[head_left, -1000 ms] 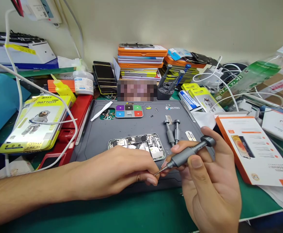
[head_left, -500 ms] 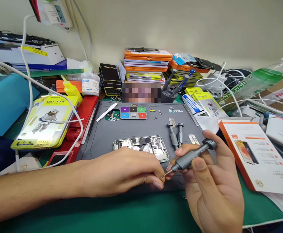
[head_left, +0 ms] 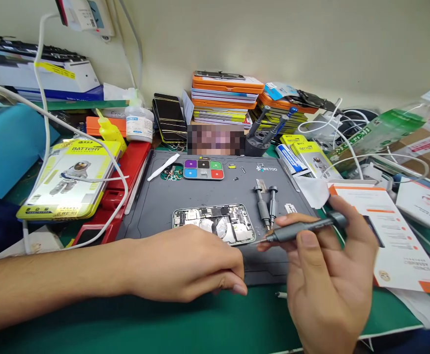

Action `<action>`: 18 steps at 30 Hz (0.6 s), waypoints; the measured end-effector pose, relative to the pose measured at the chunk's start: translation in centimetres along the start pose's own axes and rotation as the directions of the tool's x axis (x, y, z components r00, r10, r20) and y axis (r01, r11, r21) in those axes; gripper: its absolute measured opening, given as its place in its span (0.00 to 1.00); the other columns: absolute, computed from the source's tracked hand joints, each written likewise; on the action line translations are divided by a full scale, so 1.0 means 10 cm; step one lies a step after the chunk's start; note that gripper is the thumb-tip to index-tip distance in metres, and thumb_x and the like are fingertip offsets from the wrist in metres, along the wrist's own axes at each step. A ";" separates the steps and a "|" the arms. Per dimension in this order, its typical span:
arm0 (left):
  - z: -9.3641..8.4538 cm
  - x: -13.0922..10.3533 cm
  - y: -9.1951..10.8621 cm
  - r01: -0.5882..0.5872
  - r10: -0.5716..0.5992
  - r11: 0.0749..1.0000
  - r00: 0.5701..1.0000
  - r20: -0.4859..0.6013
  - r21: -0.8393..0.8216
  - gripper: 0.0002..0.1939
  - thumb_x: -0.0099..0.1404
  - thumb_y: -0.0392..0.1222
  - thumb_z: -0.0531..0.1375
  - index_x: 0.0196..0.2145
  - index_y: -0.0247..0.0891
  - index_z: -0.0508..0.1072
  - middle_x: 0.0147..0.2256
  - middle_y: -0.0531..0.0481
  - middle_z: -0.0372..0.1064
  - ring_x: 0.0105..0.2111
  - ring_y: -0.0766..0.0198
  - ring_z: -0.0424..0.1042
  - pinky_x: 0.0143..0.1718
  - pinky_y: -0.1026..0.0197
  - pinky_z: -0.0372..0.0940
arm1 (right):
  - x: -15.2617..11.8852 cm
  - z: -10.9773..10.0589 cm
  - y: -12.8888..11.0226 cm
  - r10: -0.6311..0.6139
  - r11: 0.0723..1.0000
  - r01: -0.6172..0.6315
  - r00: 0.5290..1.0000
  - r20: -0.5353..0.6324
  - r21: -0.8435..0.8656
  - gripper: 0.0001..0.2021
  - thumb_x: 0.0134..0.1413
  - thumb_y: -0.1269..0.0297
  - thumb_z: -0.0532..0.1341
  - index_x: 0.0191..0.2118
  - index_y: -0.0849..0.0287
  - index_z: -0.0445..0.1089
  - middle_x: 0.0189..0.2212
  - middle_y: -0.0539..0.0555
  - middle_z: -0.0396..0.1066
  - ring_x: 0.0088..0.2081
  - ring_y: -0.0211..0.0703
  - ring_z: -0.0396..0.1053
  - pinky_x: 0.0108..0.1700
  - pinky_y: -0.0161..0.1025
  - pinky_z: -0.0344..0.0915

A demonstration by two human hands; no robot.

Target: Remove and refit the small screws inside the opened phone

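Observation:
My right hand (head_left: 329,265) grips a grey precision screwdriver (head_left: 298,231), its thin shaft pointing left toward the opened phone. My left hand (head_left: 196,263) is closed, thumb against the curled fingers, in front of the phone; whatever it may hold is hidden. Partly behind that hand lies the opened phone (head_left: 242,233) with its inner parts showing. Two more screwdrivers (head_left: 262,209) rest on the grey work mat (head_left: 215,194) beyond my right hand, close to a razor blade (head_left: 291,209).
A colour-squared tray (head_left: 203,173) and a white pry tool (head_left: 164,167) lie at the mat's back. Battery boxes (head_left: 73,172) and a white cable stand left. A phone-picture box (head_left: 399,246) lies right, with a screwdriver stand (head_left: 257,145) behind.
My right hand has drawn back to the right with the screwdriver, taking its tip away from my left fingers. My left hand stays nearly in place, still closed.

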State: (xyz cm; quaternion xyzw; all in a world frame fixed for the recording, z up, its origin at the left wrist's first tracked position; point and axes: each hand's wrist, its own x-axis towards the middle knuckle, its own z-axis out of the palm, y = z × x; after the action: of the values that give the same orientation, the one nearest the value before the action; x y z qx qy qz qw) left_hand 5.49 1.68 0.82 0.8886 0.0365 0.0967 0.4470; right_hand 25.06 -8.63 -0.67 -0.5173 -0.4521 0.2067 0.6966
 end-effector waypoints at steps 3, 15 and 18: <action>0.03 0.01 0.00 -0.007 0.005 0.997 1.000 0.027 0.080 0.15 0.81 0.47 0.58 0.40 0.35 0.78 0.34 0.49 0.79 0.33 0.61 0.76 0.35 0.61 0.65 | -0.02 0.05 0.07 -0.281 0.929 0.282 0.959 0.039 -0.240 0.34 0.68 0.76 0.65 0.72 0.42 0.59 0.48 0.54 0.75 0.43 0.42 0.79 0.36 0.38 0.84; 0.05 0.01 -0.02 -0.032 0.024 0.989 0.998 0.061 0.143 0.12 0.78 0.47 0.64 0.38 0.37 0.78 0.33 0.50 0.80 0.34 0.60 0.78 0.34 0.58 0.65 | 0.01 0.08 0.15 -0.266 0.842 0.349 0.932 0.246 -0.411 0.32 0.70 0.75 0.62 0.73 0.48 0.56 0.52 0.59 0.76 0.47 0.48 0.82 0.41 0.47 0.85; 0.06 0.01 -0.02 -0.032 0.024 0.988 0.998 0.053 0.150 0.12 0.77 0.46 0.64 0.37 0.37 0.78 0.33 0.51 0.80 0.34 0.60 0.77 0.35 0.59 0.65 | 0.01 0.08 0.17 -0.258 0.833 0.354 0.928 0.268 -0.425 0.32 0.70 0.74 0.62 0.73 0.48 0.56 0.52 0.59 0.76 0.47 0.48 0.82 0.43 0.48 0.85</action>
State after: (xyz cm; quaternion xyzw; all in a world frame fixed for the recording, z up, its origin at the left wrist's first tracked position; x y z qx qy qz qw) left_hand 5.68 1.34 0.33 0.9224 0.0196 0.0771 0.3779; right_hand 24.76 -7.49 -2.08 -0.5663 -0.6331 0.0280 0.5270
